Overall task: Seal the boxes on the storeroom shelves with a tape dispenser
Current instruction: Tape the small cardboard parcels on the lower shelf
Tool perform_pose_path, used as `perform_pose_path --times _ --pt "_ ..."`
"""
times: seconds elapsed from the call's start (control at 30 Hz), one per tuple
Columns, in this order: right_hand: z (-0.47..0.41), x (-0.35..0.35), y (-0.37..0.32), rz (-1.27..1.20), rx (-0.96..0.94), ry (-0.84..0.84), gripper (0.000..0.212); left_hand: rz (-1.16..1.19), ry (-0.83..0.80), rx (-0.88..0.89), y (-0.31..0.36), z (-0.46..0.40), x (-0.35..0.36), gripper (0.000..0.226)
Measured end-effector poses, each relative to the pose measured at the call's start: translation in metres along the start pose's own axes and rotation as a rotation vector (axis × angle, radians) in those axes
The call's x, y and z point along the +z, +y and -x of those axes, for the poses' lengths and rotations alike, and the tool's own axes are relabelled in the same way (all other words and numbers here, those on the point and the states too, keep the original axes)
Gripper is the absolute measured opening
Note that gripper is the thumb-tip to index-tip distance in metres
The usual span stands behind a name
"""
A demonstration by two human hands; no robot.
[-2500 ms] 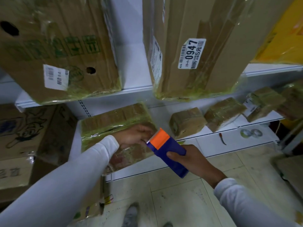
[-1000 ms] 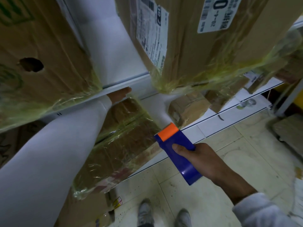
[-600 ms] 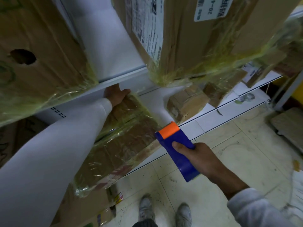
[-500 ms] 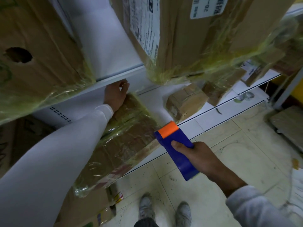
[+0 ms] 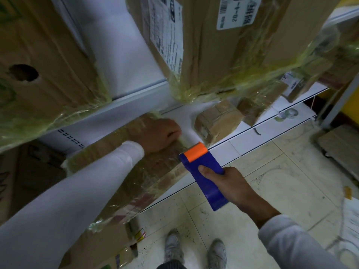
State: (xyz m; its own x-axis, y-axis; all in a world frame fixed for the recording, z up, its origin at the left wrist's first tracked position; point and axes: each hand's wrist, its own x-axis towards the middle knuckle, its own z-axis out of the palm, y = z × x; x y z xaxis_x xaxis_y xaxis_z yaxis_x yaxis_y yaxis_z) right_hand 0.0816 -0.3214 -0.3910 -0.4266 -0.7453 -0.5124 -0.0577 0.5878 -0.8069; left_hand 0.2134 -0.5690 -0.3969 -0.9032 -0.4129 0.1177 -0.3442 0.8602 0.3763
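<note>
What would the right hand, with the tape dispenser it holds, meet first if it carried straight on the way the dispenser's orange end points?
Probably the small taped parcel on the shelf, just beyond the tape dispenser in the right hand. Depth is unclear; it could pass above the parcel.

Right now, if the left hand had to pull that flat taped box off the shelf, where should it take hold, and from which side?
Probably the near long edge of the flat taped box, which overhangs the lower shelf toward the aisle. Come from the front, fingers under, thumb on top: the box is thin, and the upper shelf sits close above its far end. The left hand now rests on top, beside the tape dispenser.
</note>
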Motion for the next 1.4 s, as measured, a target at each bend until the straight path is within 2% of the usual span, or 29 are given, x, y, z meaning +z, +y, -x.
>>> perform_pose_path --times 0.03,0.27,0.43,0.63,0.7,0.77,0.83,0.93,1.07,1.17,1.3,1.4 --pt "0.000 0.001 0.000 -0.005 0.002 -0.003 0.077 0.061 -0.070 -0.009 0.004 0.003 0.005 0.021" --pt "0.000 0.003 -0.001 -0.003 -0.043 -0.021 0.067 0.078 -0.091 -0.088 0.000 -0.008 0.006 0.043" --pt "0.025 -0.025 0.024 0.004 0.025 -0.053 0.074 0.076 -0.055 -0.100 0.003 -0.007 0.009 0.041" --pt "0.018 -0.011 0.022 0.075 0.108 -0.047 0.059 0.079 -0.054 -0.096 0.013 -0.003 0.006 0.030" --pt "0.010 0.001 0.014 0.116 0.109 -0.029 0.058 -0.022 -0.026 -0.122 0.020 0.000 0.005 0.027" --pt "0.002 0.009 0.007 0.189 0.098 -0.009 0.054 -0.138 0.084 -0.137 0.030 0.006 0.009 0.028" --pt "-0.004 0.012 0.002 0.262 0.081 0.011 0.054 -0.101 0.185 -0.111 0.044 0.013 0.015 0.030" --pt "-0.012 0.011 0.000 0.330 0.073 0.009 0.055 -0.021 -0.020 -0.047 0.057 0.026 0.022 0.041" --pt "-0.012 0.006 0.025 0.561 0.137 -0.016 0.046 -0.001 -0.032 -0.044 0.045 0.031 0.019 0.016" --pt "-0.006 0.007 0.040 0.459 0.192 0.000 0.046 -0.057 0.010 -0.120 0.050 0.026 0.024 0.013" --pt "-0.009 0.003 0.024 0.335 0.125 0.056 0.056 -0.250 0.008 -0.233 0.062 0.018 0.040 0.017" --pt "-0.008 -0.003 0.016 0.312 0.084 0.039 0.061 -0.277 0.006 -0.293 0.067 0.013 0.041 0.015"
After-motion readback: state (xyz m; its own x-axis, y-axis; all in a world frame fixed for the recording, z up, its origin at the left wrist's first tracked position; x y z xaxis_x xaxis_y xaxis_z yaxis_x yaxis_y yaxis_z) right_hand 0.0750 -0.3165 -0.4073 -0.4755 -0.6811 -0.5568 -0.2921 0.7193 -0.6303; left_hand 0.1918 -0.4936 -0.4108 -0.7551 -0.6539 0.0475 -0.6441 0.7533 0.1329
